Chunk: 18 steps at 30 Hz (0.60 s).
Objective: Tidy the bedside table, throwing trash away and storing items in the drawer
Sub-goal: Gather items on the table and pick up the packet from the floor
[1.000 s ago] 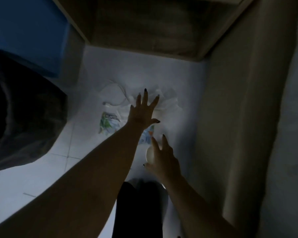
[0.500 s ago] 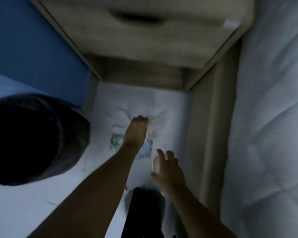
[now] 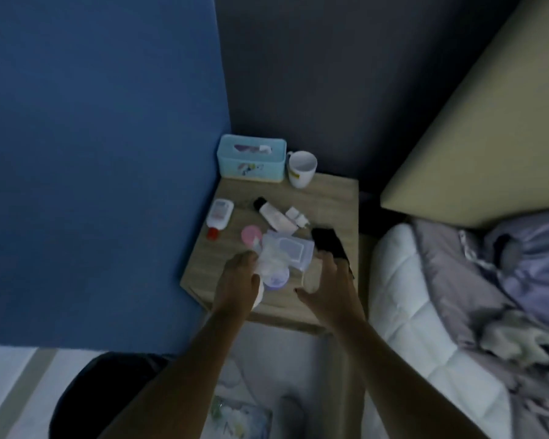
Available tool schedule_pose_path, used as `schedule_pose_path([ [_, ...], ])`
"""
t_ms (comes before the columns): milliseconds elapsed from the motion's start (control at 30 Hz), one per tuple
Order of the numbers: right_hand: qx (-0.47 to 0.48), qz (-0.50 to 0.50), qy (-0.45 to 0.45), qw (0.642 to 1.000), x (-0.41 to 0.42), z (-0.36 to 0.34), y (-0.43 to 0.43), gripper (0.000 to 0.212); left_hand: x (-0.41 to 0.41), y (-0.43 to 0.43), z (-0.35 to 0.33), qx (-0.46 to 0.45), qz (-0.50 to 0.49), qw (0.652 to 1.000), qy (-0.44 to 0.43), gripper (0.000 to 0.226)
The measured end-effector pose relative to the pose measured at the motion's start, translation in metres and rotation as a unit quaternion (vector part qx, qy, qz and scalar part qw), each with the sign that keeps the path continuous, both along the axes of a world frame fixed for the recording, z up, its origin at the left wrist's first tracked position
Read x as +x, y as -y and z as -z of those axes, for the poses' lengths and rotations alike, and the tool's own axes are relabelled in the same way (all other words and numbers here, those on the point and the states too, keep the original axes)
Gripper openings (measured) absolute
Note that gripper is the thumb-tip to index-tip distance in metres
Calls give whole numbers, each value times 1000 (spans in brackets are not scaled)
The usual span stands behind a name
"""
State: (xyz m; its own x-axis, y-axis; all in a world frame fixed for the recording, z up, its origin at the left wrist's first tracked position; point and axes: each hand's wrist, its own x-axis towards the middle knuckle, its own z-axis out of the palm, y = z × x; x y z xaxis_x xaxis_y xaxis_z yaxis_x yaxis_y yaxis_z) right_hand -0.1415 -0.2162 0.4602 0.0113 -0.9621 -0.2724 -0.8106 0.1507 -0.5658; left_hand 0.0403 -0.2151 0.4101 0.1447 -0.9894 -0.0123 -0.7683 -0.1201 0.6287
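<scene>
Bedside table (image 3: 330, 198); crumpled tissue (image 3: 271, 264) in left hand (image 3: 236, 280)

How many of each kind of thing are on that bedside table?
Tissue box: 1
Mug: 1
Bottle and tube: 2
Pink pot and purple pot: 2
Wipes pack: 1
White plug: 1
Black flat thing: 1
Crumpled wad, in left hand: 1
Total: 10 that I can make out

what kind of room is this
Most likely a bedroom: an unmade bed stands right beside a small wooden bedside table that carries a tissue box and a mug.
</scene>
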Motion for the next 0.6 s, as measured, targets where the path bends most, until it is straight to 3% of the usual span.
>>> schedule_pose_path([
  [133, -34, -11, -6, 999, 2, -3, 89, 78, -1, 88, -17, -25, 1, 1000, 5, 34],
  [367, -78, -66, -51, 993, 20, 76, 178, 78, -1, 195, 33, -20, -20, 999, 47, 30],
  [600, -144, -125, -18, 982, 31, 132, 200, 85, 11, 206, 91, -33, -25, 997, 69, 58],
])
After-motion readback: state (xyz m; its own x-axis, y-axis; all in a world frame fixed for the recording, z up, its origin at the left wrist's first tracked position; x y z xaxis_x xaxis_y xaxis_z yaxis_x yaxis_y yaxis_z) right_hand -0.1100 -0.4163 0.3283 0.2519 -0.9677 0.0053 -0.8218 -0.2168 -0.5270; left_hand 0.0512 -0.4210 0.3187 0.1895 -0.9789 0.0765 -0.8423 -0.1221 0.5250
